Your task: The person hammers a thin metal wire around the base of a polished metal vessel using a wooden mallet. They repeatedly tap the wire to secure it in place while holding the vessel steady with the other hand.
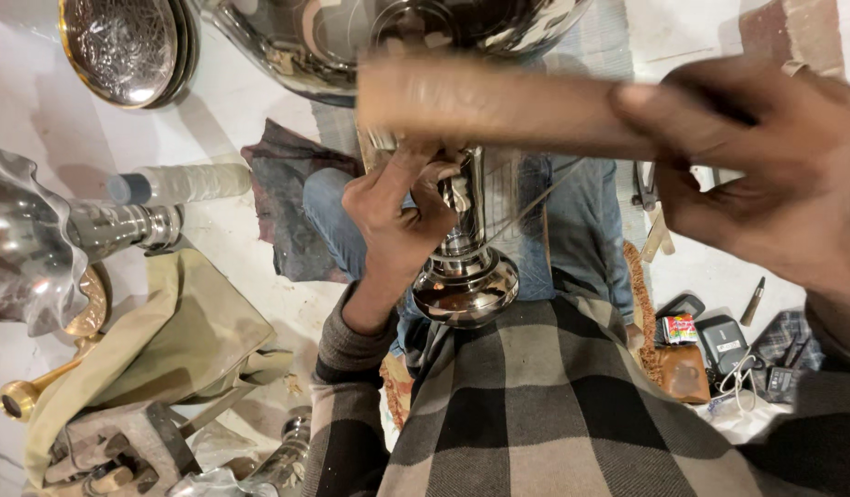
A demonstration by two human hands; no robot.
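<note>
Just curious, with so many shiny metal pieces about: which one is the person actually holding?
The tall silver vase on the lap: the left hand grips its neck. The embossed plates and fluted piece lie untouched.

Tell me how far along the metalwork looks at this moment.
Done: the silver vessel is already shaped and polished, like the plates nearby. In hand: the left hand holds something small against its neck, while the right hand grips a blurred wooden mallet. What remains cannot be told.

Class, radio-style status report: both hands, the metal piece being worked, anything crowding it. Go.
Left hand gripping stem of shiny metal vase, pinching a small tool. Right hand holding blurred wooden mallet above it. Large steel bowl close overhead.
</note>
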